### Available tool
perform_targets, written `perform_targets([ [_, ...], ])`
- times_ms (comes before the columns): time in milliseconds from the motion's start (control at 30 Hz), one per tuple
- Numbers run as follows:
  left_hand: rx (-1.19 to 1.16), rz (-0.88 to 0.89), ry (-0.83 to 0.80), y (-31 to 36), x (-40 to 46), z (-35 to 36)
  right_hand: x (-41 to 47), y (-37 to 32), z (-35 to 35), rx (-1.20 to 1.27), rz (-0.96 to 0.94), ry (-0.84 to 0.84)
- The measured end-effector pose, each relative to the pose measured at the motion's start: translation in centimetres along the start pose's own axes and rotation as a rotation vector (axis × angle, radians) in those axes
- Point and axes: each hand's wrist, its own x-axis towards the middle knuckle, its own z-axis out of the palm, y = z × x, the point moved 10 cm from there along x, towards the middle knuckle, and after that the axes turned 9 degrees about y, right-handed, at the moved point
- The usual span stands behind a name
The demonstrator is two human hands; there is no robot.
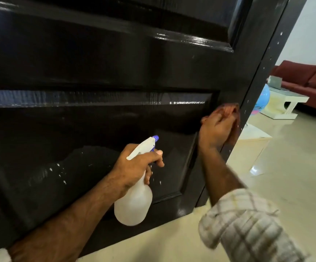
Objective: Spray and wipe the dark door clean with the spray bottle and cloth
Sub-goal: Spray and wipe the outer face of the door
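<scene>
Low against a glossy dark door [96, 69], a person's right hand [216, 132] presses a reddish cloth [229, 108] to the door's outer edge, its fingers wrapped over the cloth. The left hand [136, 165] holds a white spray bottle [134, 203] upright, its fingers closed round the neck with one on the trigger and the nozzle aimed at the lower panel. White droplets dot that panel. Wiping appears to be the step in hand; next, the cloth likely needs to sweep across those wet spots.
</scene>
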Motion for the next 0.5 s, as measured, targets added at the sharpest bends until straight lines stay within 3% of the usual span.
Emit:
perform_targets([
  [100,-0.015,0.023,-0.037,0.3,0.0,0.3,4.7,-2.5,2.1,-0.123,-0.192,0.028],
  [200,0.009,0.008,-0.056,-0.4,0.4,1.5,2.8,5.3,1.3,-0.181,-0.215,-0.187],
  [267,0.035,-0.002,-0.065,-1.1,0.8,2.5,-1.0,16.7,-0.9,-0.357,0.097,-0.371],
  [367,0.055,-0.011,-0.07,-1.7,1.4,3.4,-8.3,31.6,-5.2,-0.339,0.897,-0.39],
  [400,0.057,-0.011,-0.068,-1.8,1.6,3.5,-8.5,32.7,-5.3,-0.306,0.958,-0.391],
  [433,0.053,-0.011,-0.066,-1.8,1.9,3.7,-6.8,32.0,-4.5,-0.327,0.876,-0.394],
  [500,0.056,-0.018,-0.055,-2.1,2.3,3.8,-2.4,24.1,-2.4,-0.271,0.711,-0.342],
])
